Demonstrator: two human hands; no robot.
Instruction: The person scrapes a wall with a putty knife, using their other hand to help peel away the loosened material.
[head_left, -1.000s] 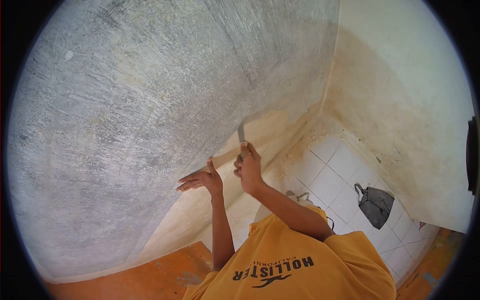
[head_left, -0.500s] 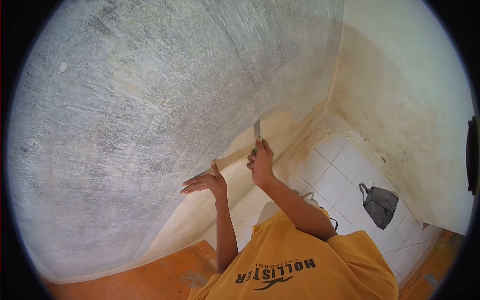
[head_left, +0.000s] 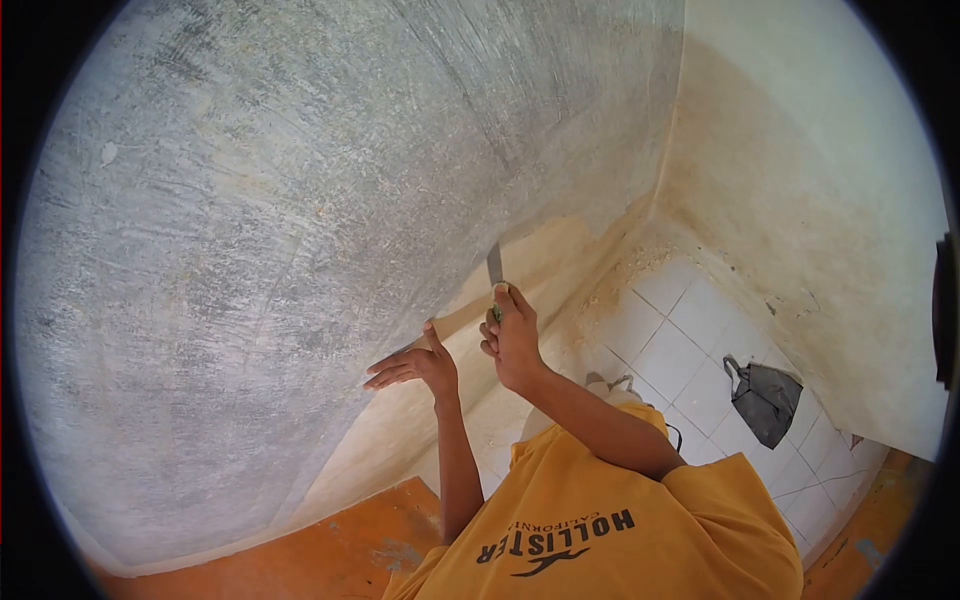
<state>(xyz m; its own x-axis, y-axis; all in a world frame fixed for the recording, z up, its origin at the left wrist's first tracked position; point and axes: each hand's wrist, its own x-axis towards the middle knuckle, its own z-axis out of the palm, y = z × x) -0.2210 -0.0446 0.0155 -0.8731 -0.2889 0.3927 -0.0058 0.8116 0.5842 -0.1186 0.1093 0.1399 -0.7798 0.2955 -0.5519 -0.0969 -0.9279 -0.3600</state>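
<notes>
My right hand (head_left: 514, 335) is wrapped round the handle of a scraper (head_left: 495, 266). Its flat metal blade points up and meets the wall where grey scraped surface gives way to a smooth cream patch (head_left: 545, 258). Lower and to the left, my left hand (head_left: 420, 368) rests against the wall (head_left: 260, 250), fingers stretched out and thumb raised, holding nothing. Most of the scraper's handle is hidden inside my fist.
White floor tiles (head_left: 690, 340) lie in the corner at right, with a dark grey bag (head_left: 767, 402) on them. A stained cream wall (head_left: 800, 200) rises on the right. An orange painted surface (head_left: 340, 545) runs along the bottom left.
My right hand has moved a little left and down along the cream patch's edge with the scraper. My left hand stays at nearly the same spot on the wall.
</notes>
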